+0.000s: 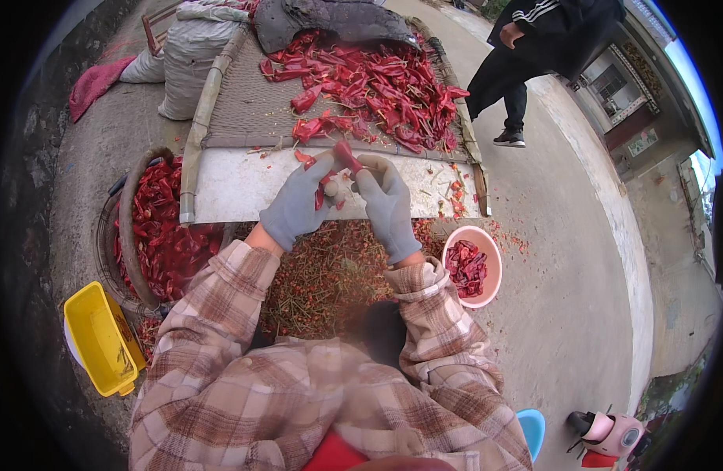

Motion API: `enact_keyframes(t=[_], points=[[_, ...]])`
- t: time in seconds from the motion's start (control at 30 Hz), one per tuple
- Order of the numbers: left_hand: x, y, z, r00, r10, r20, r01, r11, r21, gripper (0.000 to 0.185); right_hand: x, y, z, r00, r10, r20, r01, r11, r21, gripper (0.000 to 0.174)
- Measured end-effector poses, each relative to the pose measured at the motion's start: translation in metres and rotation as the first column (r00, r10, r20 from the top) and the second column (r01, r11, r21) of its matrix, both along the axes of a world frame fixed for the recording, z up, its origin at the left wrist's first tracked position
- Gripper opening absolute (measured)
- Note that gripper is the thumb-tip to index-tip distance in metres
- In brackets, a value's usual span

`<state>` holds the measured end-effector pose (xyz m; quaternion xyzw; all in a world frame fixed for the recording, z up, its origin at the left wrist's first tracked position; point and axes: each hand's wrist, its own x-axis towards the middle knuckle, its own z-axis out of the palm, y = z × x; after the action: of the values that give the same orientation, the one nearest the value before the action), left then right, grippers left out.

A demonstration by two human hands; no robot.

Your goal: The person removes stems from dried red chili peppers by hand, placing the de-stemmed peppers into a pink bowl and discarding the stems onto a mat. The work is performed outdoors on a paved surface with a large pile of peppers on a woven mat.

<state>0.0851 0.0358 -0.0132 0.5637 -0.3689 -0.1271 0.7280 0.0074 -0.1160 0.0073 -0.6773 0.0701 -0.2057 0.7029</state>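
Observation:
My left hand [297, 204], in a grey work glove, holds red chili pieces [320, 191] against its fingers. In my right hand [388, 203], gloved the same way, is a red chili pepper [347, 156] that points up toward the left fingertips. Both hands hover over a white board [237, 182] at the near end of a woven rack [237, 112]. Beyond them lies a heap of dried red chili peppers [391, 88] on the weave. Chili stems and scraps [455, 197] litter the board's right side. The gloves partly hide what the fingers pinch.
A basket [131, 224] of chilies stands at left, near a yellow plastic bin [93, 335]. At right sits a pink basin [495, 277] with chili pieces. Stems [320, 282] cover the ground before me. A person [514, 65] in dark clothes stands beside the rack; sacks [196, 65] stand opposite.

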Motion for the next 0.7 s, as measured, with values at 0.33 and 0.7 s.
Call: enact_keyframes(t=[0.33, 0.7], points=[[0.008, -0.004, -0.013, 0.628, -0.395, -0.671, 0.223, 0.917, -0.331, 0.043, -0.010, 0.016, -0.008, 0.998, -0.052, -0.042, 0.017, 0.805, -0.593, 0.034], [-0.010, 0.004, -0.003, 0.976, -0.001, 0.216, -0.088, 0.910, 0.406, 0.033, -0.014, -0.008, 0.008, 0.959, -0.047, -0.280, -0.105, 0.857, -0.504, 0.044]])
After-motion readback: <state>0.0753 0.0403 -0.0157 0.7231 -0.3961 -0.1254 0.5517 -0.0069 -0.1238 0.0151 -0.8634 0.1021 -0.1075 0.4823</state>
